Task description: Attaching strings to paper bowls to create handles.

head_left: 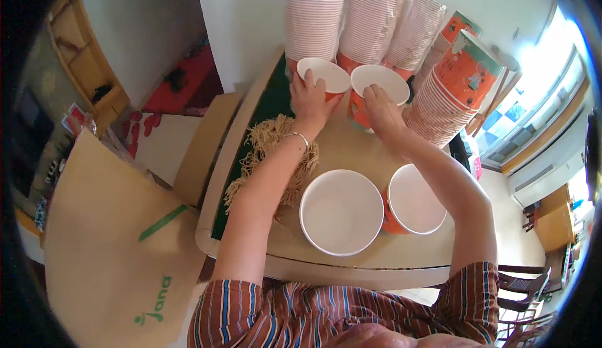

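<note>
Paper tubs, side by side at the upper centre of the frame, with a hand at each.
The left hand grips the left tub, fingers over its rim, thumb against its side; the right hand bends its fingers at the near rim of the right tub, whether gripping I cannot tell. Two open tubs stand at lower centre, tan strands lie left of centre, and wrapped stacks stand along the top.
</note>
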Tool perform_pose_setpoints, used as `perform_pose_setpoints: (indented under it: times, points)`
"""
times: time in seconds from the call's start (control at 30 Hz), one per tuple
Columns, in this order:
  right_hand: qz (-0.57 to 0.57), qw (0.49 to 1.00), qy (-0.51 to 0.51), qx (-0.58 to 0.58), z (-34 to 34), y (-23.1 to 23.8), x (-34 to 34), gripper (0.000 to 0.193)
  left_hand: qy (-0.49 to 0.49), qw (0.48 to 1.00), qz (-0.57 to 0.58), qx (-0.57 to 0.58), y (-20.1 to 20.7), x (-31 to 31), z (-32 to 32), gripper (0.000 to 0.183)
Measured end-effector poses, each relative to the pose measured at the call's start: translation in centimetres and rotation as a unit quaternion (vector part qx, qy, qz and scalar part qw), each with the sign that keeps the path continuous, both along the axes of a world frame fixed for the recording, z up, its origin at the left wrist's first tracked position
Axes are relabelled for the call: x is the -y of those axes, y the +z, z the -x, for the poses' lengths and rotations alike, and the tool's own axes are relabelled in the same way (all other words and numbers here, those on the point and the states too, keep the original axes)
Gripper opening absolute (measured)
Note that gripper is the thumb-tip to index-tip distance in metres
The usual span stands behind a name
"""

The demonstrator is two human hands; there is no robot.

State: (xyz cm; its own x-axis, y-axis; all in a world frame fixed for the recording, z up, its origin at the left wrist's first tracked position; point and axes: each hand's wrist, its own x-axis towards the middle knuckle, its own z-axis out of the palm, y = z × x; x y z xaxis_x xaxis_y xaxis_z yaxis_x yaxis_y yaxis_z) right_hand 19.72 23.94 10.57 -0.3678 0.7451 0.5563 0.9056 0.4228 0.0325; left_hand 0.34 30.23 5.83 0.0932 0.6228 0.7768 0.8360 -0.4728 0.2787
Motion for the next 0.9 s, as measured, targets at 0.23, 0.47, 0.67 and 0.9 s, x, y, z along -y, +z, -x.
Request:
perform_pose_setpoints:
  times: [0.23, 0.47, 0.67, 0.9]
  points:
    - [0.084, 0.996, -0.022, 0.026, -2.0, -4.1, -4.1, 0.017, 0.025, 0.997, 0.011, -0.072, -1.5, 0.8, 0.9, 0.05]
    - [0.046, 0.998, 0.008, 0.047, -1.6, -2.7, -2.8, 0.031, 0.01, 0.997, 0.01, -0.075, 0.2, 2.3, 3.0, 0.041]
    - [0.029, 0.993, 0.054, -0.097, 0.2, 1.9, 2.7, 0.028, -0.004, 0.997, 0.067, -0.043, 2.5, 4.4, 4.7, 0.039]
    - [0.139, 0.964, 0.17, -0.148, 3.3, 8.8, 18.2, 0.017, -0.035, 0.978, 0.14, 0.148, 5.0, 12.4, 11.9, 0.025]
